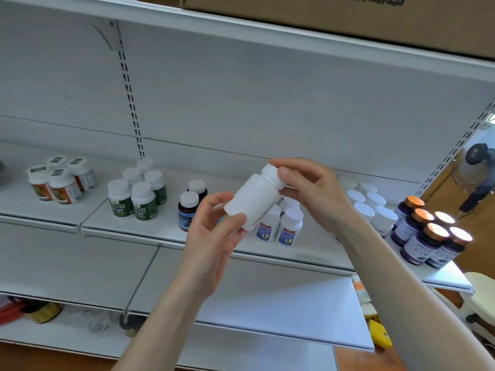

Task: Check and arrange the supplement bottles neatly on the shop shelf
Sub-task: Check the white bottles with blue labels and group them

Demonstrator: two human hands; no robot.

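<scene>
Left hand [211, 236] pinches the base of the white bottle [254, 199], fingers curled round it; right hand [313, 194] grips its cap end. I hold the bottle tilted in the air in front of the shelf [120, 231], label side turned away from me. This looks like the checking step, with placing not yet done. Green-label bottles [134, 199], blue-label bottles [281, 226] and purple bottles [428, 236] stand in clusters by kind, loosely squared. The white metal lower shelf [267, 298] sits below and a cardboard box [348, 17] on top.

White bottle [251, 199] I hold: smooth plastic, slight sheen. Shelf [171, 231]: white painted metal, matt. Box [294, 12] overhead: brown cardboard. Orange caps [436, 231]: glossy.
</scene>
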